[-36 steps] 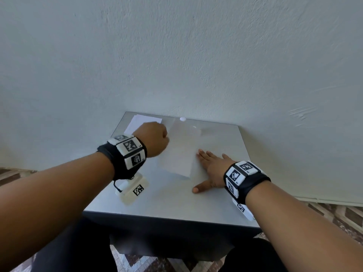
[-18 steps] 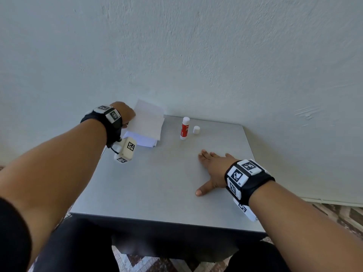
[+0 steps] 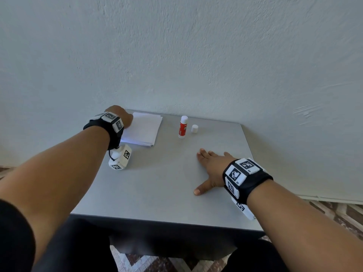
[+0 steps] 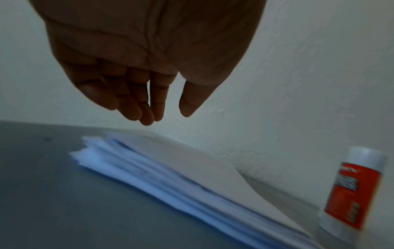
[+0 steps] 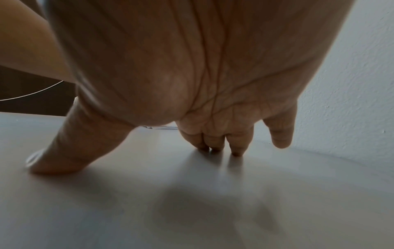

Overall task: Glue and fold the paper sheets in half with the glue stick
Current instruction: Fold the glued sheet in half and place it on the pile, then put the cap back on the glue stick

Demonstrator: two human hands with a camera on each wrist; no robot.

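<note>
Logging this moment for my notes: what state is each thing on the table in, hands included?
glue stick: upright, uncapped
cap: off, standing beside the stick
paper stack: lying by the wall, top sheet slightly lifted
left hand: fingers straight, above the stack, holding nothing
right hand: flat, fingers spread on the table

Folded sheet (image 3: 144,127) now flat on stack.

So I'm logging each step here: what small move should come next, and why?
Probably the left hand should lower onto the paper stack and draw the top sheet to the bare middle of the table. It hovers open just above the stack, holding nothing. The glue stick stands uncapped beside its cap, and the right hand lies flat on the table.
</note>
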